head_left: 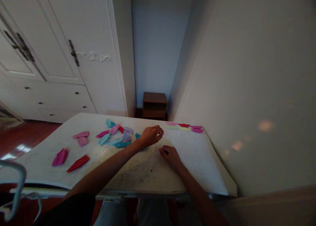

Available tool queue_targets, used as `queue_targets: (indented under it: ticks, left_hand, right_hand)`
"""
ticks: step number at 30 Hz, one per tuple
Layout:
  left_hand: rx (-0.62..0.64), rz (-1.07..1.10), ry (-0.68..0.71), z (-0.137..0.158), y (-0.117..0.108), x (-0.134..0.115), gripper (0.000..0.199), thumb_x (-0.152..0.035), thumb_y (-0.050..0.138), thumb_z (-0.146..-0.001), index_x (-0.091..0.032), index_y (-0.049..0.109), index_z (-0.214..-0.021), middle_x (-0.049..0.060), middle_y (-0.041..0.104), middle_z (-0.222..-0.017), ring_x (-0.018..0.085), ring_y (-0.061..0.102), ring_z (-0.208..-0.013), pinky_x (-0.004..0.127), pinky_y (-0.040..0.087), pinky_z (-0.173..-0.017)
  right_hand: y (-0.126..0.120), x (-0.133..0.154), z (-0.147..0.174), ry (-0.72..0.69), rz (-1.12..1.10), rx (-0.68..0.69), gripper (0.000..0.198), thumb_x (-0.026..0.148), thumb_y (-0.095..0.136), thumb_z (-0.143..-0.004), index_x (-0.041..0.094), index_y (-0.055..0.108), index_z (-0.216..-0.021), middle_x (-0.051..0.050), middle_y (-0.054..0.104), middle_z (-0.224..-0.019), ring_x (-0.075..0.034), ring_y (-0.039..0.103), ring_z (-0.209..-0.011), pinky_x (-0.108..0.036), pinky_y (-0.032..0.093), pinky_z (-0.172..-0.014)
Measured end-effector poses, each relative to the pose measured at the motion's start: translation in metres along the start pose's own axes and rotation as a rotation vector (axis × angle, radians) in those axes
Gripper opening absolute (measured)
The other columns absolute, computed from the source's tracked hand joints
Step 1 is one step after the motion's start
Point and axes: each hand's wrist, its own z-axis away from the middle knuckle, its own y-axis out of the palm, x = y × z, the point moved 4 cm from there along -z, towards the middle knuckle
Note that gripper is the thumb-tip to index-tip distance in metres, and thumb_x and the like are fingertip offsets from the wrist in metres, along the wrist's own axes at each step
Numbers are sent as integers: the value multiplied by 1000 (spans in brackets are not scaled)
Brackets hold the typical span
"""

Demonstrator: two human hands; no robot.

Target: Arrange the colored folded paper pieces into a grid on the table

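Note:
Over the middle of the white table, my left hand (pixel 151 136) is closed with its fingers curled and a ring on one of them. My right hand (pixel 171 156) is lower and to the right, thumb and fingers pinched together. Whether either hand holds anything small is hidden. Just left of my left hand lies a loose group of folded paper pieces, among them a teal piece (pixel 122 144), a light purple piece (pixel 126 136) and a pink piece (pixel 115 129). My left hand and forearm partly cover a blue piece (pixel 137 136).
Flat paper pieces line the far right table edge, including a red one (pixel 184 125) and a yellow one (pixel 184 129). Farther left lie a red folded piece (pixel 78 163), a magenta one (pixel 60 157) and pink ones (pixel 82 141). A wall (pixel 247 87) borders the right side; a wardrobe (pixel 98 28) stands behind.

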Motion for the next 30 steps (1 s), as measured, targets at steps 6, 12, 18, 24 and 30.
queue_targets:
  ticks: [6,12,18,24,30]
  left_hand:
    - [-85,206,-109,93,-29,11,7,-18,52,-77,-16,58,-73,1,58,-70,12,51,-62,23,36,-61]
    - [-100,293,-321,172,-25,41,5,-18,48,-74,-16,52,-72,0,51,-65,13,46,-61,24,32,-58]
    - [-209,454,-414,206,-22,59,6,-20,48,-74,-16,50,-70,-1,49,-64,12,44,-59,23,32,-57]
    - [-324,716,-512,213,-22,64,7,-21,49,-72,-15,52,-69,-2,48,-60,10,43,-57,22,32,-55]
    - [-367,938,-544,216,-19,70,11,-25,51,-69,-14,52,-69,-2,48,-60,9,41,-56,21,31,-53]
  right_hand:
    - [3,1,2,-46,101,24,44,46,38,-93,17,42,-60,0,47,-60,-12,42,-58,-24,27,-58]
    - [5,2,4,-45,152,56,43,46,39,-92,17,44,-60,-1,48,-60,-13,44,-58,-25,28,-59]
    - [3,2,-7,53,7,58,46,54,42,-88,18,47,-60,0,47,-58,-14,44,-58,-25,31,-57]
    - [12,32,-41,49,-172,-44,46,56,46,-86,17,52,-62,0,48,-56,-13,44,-54,-25,34,-54]
    - [55,77,-113,-59,-115,19,31,46,49,-85,16,59,-90,-3,61,-80,-14,55,-64,-24,42,-59]
